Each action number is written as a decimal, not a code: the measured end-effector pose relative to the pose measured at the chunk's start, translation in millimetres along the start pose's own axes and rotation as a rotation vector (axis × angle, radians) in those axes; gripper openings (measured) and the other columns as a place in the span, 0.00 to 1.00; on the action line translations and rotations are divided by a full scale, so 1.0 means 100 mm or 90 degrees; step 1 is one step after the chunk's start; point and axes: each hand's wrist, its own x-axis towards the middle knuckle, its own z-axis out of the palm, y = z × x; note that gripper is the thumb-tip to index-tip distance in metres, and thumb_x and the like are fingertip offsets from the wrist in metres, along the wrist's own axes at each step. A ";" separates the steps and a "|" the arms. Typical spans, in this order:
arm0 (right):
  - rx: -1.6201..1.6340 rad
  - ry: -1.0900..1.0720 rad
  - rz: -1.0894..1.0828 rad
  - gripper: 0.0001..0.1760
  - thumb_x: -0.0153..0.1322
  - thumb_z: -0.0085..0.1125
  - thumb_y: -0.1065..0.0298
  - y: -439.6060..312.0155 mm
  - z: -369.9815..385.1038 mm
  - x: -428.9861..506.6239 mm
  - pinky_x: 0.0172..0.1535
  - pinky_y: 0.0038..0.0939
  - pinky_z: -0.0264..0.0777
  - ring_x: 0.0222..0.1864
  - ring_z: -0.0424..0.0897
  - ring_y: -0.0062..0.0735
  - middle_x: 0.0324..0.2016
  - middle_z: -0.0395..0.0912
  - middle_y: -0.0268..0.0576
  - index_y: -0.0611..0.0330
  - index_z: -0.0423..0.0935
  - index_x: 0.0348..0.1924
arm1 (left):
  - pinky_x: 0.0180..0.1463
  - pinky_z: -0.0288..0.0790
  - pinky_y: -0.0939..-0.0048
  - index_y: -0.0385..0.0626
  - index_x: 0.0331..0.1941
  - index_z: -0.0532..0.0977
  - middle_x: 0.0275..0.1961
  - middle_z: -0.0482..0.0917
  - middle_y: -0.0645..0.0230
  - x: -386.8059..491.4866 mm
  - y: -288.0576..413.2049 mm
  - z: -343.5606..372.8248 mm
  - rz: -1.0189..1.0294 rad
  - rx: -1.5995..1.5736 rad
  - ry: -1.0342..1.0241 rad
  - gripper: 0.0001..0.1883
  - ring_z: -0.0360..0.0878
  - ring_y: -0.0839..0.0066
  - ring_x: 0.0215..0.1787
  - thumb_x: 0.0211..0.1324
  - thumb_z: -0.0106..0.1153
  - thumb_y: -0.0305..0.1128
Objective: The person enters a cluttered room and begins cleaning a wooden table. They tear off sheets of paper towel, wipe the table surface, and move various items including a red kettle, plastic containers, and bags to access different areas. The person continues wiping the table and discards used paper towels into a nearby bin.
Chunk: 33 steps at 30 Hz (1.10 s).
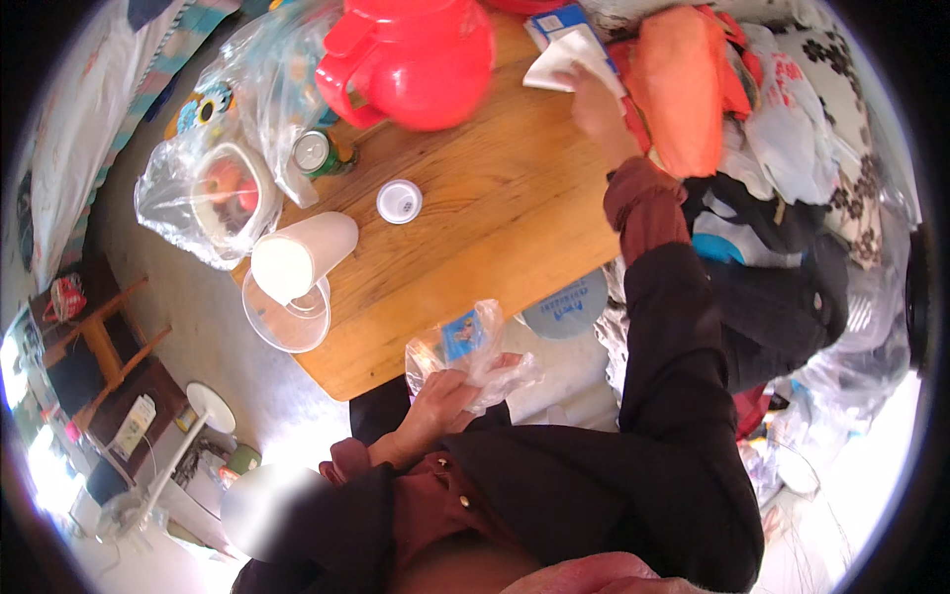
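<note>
My left hand (444, 397) grips a clear plastic bag (486, 349) in front of my body, just off the near edge of the wooden table (475, 200). A blue printed patch shows on the bag; the rest of its contents is hard to make out. My right hand (600, 111) reaches across to the table's far right, its fingers on a white tissue (560, 59). Partly under that tissue lies a blue-and-white packet (565, 21). An orange cloth-like item (681, 89) is right beside my right wrist.
A red plastic jug (427, 67) stands at the back, near a drink can (315, 154). A small white lid (399, 201) lies mid-table. At the left edge are a white cylinder (304, 256), a clear plastic dish (286, 319) and a plastic-wrapped fruit basket (237, 197). Dark clothing (772, 289) is heaped at right.
</note>
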 end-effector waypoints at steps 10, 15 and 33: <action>0.147 0.184 0.157 0.24 0.63 0.46 0.79 -0.38 -0.06 -1.89 0.57 0.38 0.66 0.58 0.68 0.53 0.54 0.70 0.61 0.55 0.75 0.52 | 0.47 0.68 0.62 0.42 0.38 0.75 0.40 0.73 0.58 -0.14 0.05 -0.12 -0.060 -0.061 -0.053 0.19 0.73 0.55 0.44 0.34 0.64 0.24; -0.020 0.156 0.158 0.25 0.65 0.45 0.76 0.05 0.16 -1.12 0.58 0.46 0.63 0.64 0.62 0.46 0.61 0.64 0.50 0.52 0.71 0.56 | 0.46 0.68 0.62 0.42 0.39 0.75 0.41 0.73 0.59 -0.33 0.01 -0.08 -0.097 -0.066 -0.085 0.20 0.73 0.56 0.45 0.34 0.64 0.22; 0.011 0.031 0.237 0.33 0.66 0.42 0.77 -0.60 0.49 -2.70 0.61 0.60 0.52 0.67 0.58 0.47 0.65 0.59 0.42 0.37 0.65 0.62 | 0.42 0.71 0.66 0.38 0.35 0.74 0.38 0.73 0.56 -0.30 0.53 -0.10 -0.142 -0.004 0.001 0.14 0.74 0.57 0.40 0.38 0.61 0.20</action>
